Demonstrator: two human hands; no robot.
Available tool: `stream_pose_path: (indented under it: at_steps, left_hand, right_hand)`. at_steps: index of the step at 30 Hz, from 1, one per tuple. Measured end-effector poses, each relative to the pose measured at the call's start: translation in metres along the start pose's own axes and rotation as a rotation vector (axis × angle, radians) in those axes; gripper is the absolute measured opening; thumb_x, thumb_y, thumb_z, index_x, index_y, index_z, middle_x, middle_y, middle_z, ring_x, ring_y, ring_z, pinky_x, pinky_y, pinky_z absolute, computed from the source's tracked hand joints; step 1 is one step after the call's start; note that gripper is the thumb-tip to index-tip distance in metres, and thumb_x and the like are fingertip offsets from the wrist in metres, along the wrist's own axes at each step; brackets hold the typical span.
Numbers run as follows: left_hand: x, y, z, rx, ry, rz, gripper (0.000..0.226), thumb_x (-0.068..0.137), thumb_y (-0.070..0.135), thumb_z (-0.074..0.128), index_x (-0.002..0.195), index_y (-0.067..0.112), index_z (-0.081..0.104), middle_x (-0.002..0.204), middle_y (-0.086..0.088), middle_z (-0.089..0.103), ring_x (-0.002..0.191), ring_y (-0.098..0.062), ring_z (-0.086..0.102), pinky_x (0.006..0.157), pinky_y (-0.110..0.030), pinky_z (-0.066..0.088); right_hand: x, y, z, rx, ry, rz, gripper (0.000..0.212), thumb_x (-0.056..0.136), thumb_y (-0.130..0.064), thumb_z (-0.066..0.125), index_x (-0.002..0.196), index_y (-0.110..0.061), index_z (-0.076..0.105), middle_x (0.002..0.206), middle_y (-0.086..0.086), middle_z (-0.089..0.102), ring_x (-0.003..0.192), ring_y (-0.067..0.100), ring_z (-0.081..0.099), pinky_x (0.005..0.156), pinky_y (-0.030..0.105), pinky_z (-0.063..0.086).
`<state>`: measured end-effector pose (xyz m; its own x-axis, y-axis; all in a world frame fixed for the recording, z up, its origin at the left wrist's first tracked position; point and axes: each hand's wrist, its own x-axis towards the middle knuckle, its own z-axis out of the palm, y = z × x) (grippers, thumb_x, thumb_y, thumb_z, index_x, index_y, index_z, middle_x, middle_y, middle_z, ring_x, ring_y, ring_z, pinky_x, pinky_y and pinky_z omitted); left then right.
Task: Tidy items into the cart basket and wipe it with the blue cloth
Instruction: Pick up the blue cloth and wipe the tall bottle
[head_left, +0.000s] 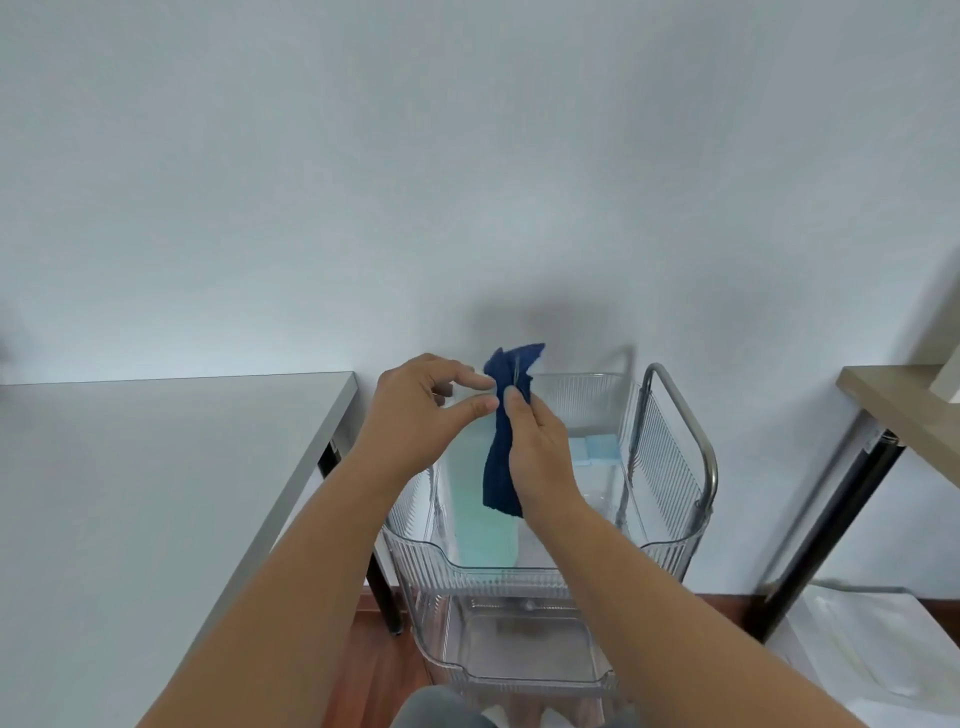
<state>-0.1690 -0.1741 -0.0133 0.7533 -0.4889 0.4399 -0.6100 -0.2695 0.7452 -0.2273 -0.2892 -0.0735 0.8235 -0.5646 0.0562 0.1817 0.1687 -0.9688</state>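
Above the cart basket (540, 566), the right hand (540, 452) grips the blue cloth (501, 441); at 9 o'clock, left hand (415, 410) fingers (480, 405) pinch its edge.

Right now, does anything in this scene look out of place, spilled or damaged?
Nothing stands out. The right hand grips the blue cloth, bunched and hanging, above the clear basket; the left hand pinches at its upper part. A green item and light blue pieces lie inside the basket. No spill or damage shows.
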Motion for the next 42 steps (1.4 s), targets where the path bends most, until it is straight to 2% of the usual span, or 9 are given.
stream_pose_path:
  at_steps: [5, 8, 12, 15, 19, 25, 33, 37, 42]
  left_hand:
    - [0.005, -0.006, -0.007, -0.069, -0.118, 0.022, 0.017, 0.079, 0.019, 0.080, 0.095, 0.025, 0.079, 0.105, 0.007, 0.071, 0.094, -0.013, 0.064, 0.087, -0.027, 0.051]
    - [0.009, -0.010, -0.012, -0.115, -0.210, 0.039, 0.019, 0.082, 0.016, 0.078, 0.100, 0.023, 0.078, 0.109, 0.008, 0.072, 0.104, -0.012, 0.065, 0.092, -0.033, 0.052]
    - [0.017, -0.014, -0.018, -0.151, -0.359, -0.013, 0.032, 0.087, 0.014, 0.073, 0.116, 0.027, 0.067, 0.117, 0.011, 0.069, 0.109, -0.013, 0.063, 0.095, -0.029, 0.051]
    - [0.020, -0.016, -0.019, -0.127, -0.408, -0.011, 0.031, 0.090, 0.012, 0.069, 0.118, 0.023, 0.065, 0.121, 0.014, 0.067, 0.111, -0.010, 0.061, 0.095, -0.026, 0.049]
    - [0.018, -0.018, -0.015, -0.112, -0.361, 0.035, 0.024, 0.091, 0.011, 0.067, 0.111, 0.022, 0.069, 0.120, 0.023, 0.064, 0.105, 0.001, 0.061, 0.090, -0.012, 0.045]
    - [0.012, -0.022, -0.015, -0.201, -0.293, 0.107, 0.026, 0.089, 0.004, 0.068, 0.101, 0.027, 0.071, 0.116, 0.009, 0.064, 0.108, -0.004, 0.061, 0.094, -0.021, 0.048]
    - [0.011, -0.025, -0.012, -0.212, -0.254, 0.103, 0.026, 0.087, 0.008, 0.072, 0.094, 0.034, 0.073, 0.113, 0.013, 0.066, 0.104, -0.007, 0.063, 0.093, -0.022, 0.049]
    - [0.010, -0.026, -0.011, -0.211, -0.231, 0.098, 0.023, 0.085, 0.012, 0.074, 0.094, 0.034, 0.074, 0.113, 0.013, 0.067, 0.101, -0.007, 0.064, 0.088, -0.018, 0.048]
    - [0.009, -0.027, -0.010, -0.255, -0.234, 0.082, 0.025, 0.085, 0.011, 0.075, 0.092, 0.034, 0.074, 0.115, 0.009, 0.069, 0.106, -0.007, 0.065, 0.092, -0.022, 0.050]
  right_hand:
    - [0.035, -0.036, -0.005, -0.122, -0.111, 0.349, 0.023, 0.084, -0.042, 0.060, 0.088, -0.023, 0.071, 0.075, 0.000, 0.071, 0.075, 0.017, 0.064, 0.064, 0.030, 0.045]
    - [0.044, -0.036, -0.009, -0.094, -0.162, 0.381, 0.022, 0.080, -0.037, 0.067, 0.090, -0.019, 0.075, 0.077, 0.003, 0.075, 0.071, 0.021, 0.069, 0.069, 0.034, 0.056]
    - [0.032, -0.021, -0.014, 0.096, -0.014, 0.374, 0.025, 0.089, -0.034, 0.064, 0.100, -0.013, 0.071, 0.098, 0.012, 0.073, 0.093, 0.030, 0.069, 0.086, 0.044, 0.056]
    - [0.012, -0.005, -0.014, 0.132, 0.118, 0.246, 0.019, 0.092, -0.035, 0.057, 0.085, -0.024, 0.069, 0.087, 0.001, 0.070, 0.087, 0.022, 0.065, 0.071, 0.035, 0.052]
    - [0.003, -0.008, -0.004, -0.070, 0.104, 0.077, 0.026, 0.091, -0.042, 0.054, 0.074, -0.030, 0.070, 0.078, 0.001, 0.067, 0.076, 0.022, 0.061, 0.071, 0.036, 0.048]
    - [0.038, -0.043, -0.006, -0.215, -0.180, 0.272, 0.020, 0.089, -0.028, 0.061, 0.087, -0.013, 0.073, 0.077, 0.007, 0.075, 0.064, 0.020, 0.070, 0.053, 0.025, 0.053]
    - [0.001, -0.004, -0.006, -0.060, 0.198, 0.101, 0.024, 0.094, -0.032, 0.050, 0.085, -0.016, 0.066, 0.081, 0.007, 0.061, 0.077, 0.023, 0.058, 0.071, 0.035, 0.046]
    - [-0.032, 0.002, 0.000, -0.010, 0.137, 0.028, 0.022, 0.095, -0.037, 0.052, 0.081, -0.036, 0.070, 0.075, -0.004, 0.060, 0.072, 0.015, 0.056, 0.067, 0.030, 0.047]
    - [-0.027, -0.004, -0.003, -0.245, 0.138, -0.134, 0.020, 0.093, -0.035, 0.053, 0.080, -0.038, 0.067, 0.079, -0.007, 0.065, 0.070, 0.010, 0.059, 0.062, 0.022, 0.043]
